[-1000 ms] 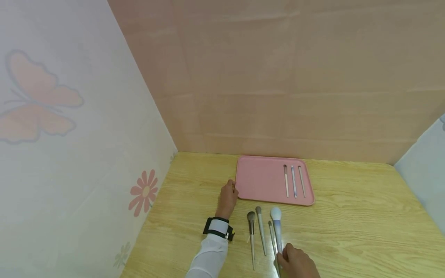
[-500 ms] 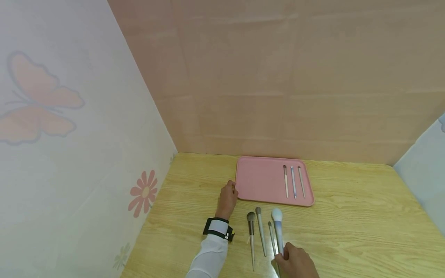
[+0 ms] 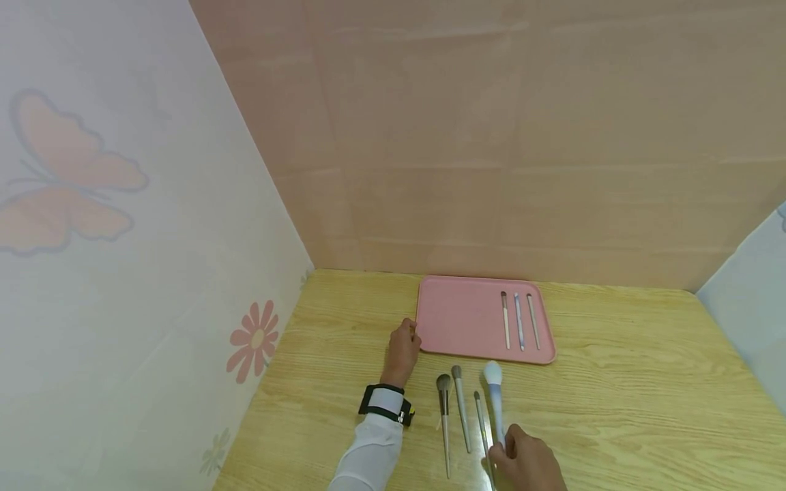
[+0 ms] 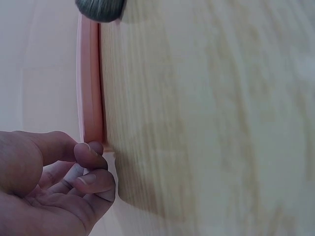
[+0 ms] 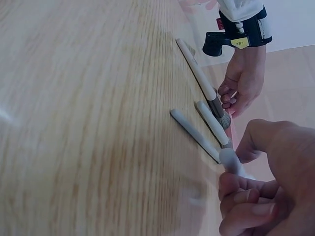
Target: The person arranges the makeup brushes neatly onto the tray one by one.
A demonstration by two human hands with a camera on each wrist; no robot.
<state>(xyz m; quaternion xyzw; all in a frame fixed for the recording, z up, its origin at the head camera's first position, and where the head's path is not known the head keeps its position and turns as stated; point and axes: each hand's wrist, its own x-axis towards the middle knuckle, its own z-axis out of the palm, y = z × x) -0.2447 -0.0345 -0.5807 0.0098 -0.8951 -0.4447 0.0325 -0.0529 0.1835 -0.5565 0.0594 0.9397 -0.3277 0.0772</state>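
Observation:
My right hand (image 3: pixel 529 465) pinches the handle end of a makeup brush (image 3: pixel 495 399) with a fluffy white head and a lavender-to-white handle. In the right wrist view the butt of that brush (image 5: pixel 229 160) shows between thumb and fingers. At the near left corner of a pink tray (image 3: pixel 460 314), my left hand (image 3: pixel 402 349) holds the rim with thumb and curled fingers, seen close up in the left wrist view (image 4: pixel 64 177). Three slim makeup brushes (image 3: pixel 506 320) lie side by side in the tray's right part.
Left of the held brush, three more makeup brushes lie on the wooden table: a dark-headed one (image 3: pixel 445 409), a grey-headed one (image 3: pixel 461 409) and a thin one (image 3: pixel 482 423). A pinkish wall (image 3: pixel 491 170) rises behind the tray, and a white patterned wall (image 3: pixel 184 273) at the left.
The white-headed brush has shifted slightly right and away from the person, its head now farther from the thin brush. My left hand and the tray have stayed in place.

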